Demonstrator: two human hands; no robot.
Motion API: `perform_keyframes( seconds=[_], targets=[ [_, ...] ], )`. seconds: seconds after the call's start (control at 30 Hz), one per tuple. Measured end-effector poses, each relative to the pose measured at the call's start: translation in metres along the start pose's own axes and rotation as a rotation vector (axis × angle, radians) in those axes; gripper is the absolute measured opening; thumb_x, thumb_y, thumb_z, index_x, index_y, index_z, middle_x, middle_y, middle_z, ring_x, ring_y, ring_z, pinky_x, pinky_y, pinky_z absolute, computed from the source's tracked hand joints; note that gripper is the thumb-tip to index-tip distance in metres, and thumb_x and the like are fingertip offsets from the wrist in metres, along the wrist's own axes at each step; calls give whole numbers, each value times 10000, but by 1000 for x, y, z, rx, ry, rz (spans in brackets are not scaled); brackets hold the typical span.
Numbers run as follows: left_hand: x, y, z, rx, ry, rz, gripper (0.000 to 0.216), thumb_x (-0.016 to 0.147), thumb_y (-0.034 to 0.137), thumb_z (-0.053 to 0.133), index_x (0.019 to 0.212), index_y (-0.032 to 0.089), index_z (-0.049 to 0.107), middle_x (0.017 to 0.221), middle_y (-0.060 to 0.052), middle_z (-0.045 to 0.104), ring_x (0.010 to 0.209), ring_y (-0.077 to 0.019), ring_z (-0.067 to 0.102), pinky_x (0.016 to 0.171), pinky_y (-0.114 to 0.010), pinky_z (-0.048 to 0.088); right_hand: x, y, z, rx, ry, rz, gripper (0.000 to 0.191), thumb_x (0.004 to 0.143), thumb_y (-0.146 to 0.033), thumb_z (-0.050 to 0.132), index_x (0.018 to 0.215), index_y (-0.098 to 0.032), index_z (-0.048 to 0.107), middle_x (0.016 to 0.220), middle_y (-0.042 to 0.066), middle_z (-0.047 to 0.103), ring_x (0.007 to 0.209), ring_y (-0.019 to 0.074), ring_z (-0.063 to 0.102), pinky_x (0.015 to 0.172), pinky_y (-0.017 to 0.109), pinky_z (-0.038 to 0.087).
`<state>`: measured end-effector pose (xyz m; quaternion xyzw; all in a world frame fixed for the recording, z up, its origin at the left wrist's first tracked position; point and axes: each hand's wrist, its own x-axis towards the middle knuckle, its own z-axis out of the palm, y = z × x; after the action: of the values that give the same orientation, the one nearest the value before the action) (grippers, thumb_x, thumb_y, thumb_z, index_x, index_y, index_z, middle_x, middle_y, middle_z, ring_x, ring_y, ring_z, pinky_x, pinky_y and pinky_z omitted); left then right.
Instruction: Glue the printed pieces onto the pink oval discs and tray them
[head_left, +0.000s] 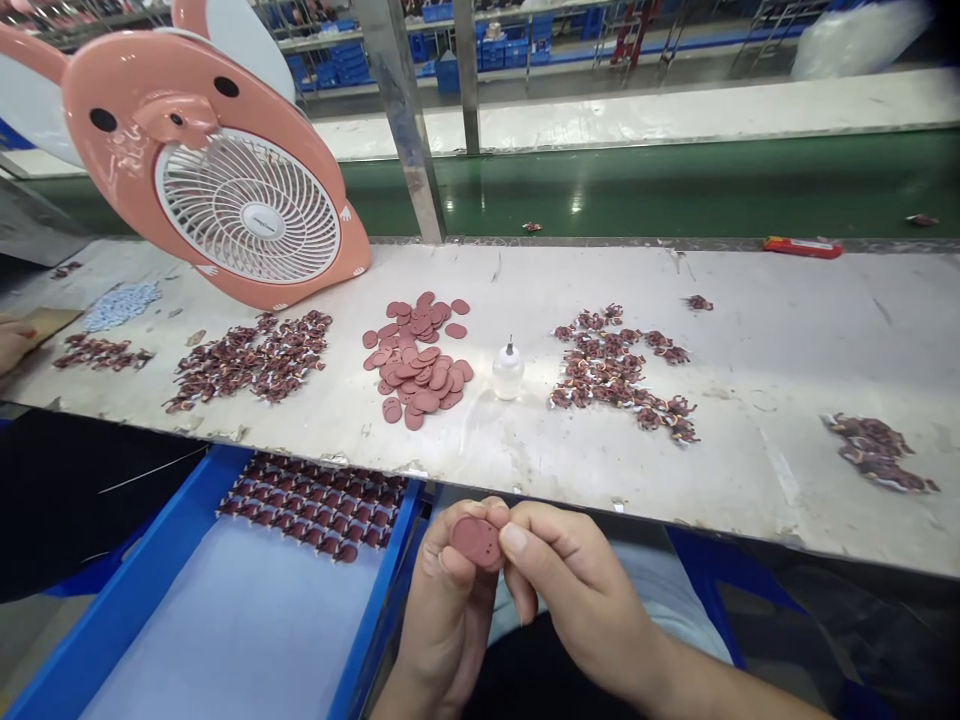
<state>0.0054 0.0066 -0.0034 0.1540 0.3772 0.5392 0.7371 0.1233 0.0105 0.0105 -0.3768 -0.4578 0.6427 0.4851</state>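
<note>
Below the bench's front edge, my left hand (448, 610) and my right hand (574, 590) meet, and both pinch one small reddish-brown oval disc (475, 541) between thumbs and fingertips. On the white bench (787, 350) above them lies a pile of the same oval discs (417, 360). A small clear glue bottle (508, 371) with a needle tip stands just right of that pile. Heaps of small dark red-and-white figure pieces lie left (251, 358) and right (622, 375) of it.
A blue tray (135, 590) at lower left holds rows of finished pieces (319, 505). A pink desk fan (225, 190) leans at the bench's back left. More piece heaps lie at far left (101, 352) and far right (877, 452). Another person's hand (13, 340) shows at the left edge.
</note>
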Motion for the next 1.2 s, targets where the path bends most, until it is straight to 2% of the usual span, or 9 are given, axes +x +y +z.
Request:
perform_keyframes(
  seconds=[0.13,0.3,0.47,0.7,0.87,0.97,1.07,1.13,1.2],
  targets=[
    [0,0,1,-5,-39,-10,349,617,529,813,841,268,752,876,4,715,531,-103,566,510,-248,464,1,1,1,15,6,16,448,978,-442,476,607,-190,485,571,-17,492,571,111,459,586,235,402],
    [1,-1,-1,-7,9,22,351,616,513,827,831,246,750,861,-12,706,683,-148,627,525,-223,463,2,2,1,10,12,15,375,950,-418,545,654,-193,494,559,-41,486,526,94,422,538,216,376],
    [2,0,-2,24,-69,-12,409,619,579,788,859,251,737,916,1,715,440,-60,522,459,-228,413,3,3,0,19,-8,-1,467,987,-441,444,601,-187,508,564,-2,521,585,122,489,597,244,411],
    [4,-2,-6,-8,-29,23,340,636,532,804,848,270,755,888,-7,711,651,-130,610,550,-228,467,6,5,3,20,42,-12,410,911,-456,578,614,-195,467,564,-31,486,543,98,426,559,226,379],
    [10,-4,-8,20,-122,-4,380,670,560,767,910,266,743,800,4,699,482,-77,515,506,-235,417,11,6,3,-34,46,-18,493,973,-464,435,571,-184,488,498,-9,510,497,105,471,544,233,422],
    [16,-5,-10,-28,-139,13,372,644,559,785,864,262,747,761,3,696,646,-139,603,629,-266,493,14,-2,-11,-121,93,-50,471,999,-441,386,669,-165,580,538,12,573,505,116,531,519,227,447],
    [24,-5,-13,-33,-99,60,347,557,510,858,748,244,741,789,-8,724,892,-211,640,844,-339,524,18,-23,-41,-290,271,-163,246,954,-399,536,885,-184,633,768,20,650,691,121,600,611,213,477],
    [30,-3,-16,-18,-120,74,351,501,481,893,704,240,739,729,-3,725,842,-205,647,833,-343,533,23,-43,-67,-432,390,-249,185,896,-388,641,947,-210,638,874,10,651,790,127,605,680,217,487],
    [37,1,-20,-17,-166,80,341,481,459,908,678,237,739,677,11,721,733,-174,641,750,-309,542,35,-65,-96,-593,473,-304,213,871,-414,673,910,-206,650,837,0,644,761,132,601,679,235,492]
  ],
)
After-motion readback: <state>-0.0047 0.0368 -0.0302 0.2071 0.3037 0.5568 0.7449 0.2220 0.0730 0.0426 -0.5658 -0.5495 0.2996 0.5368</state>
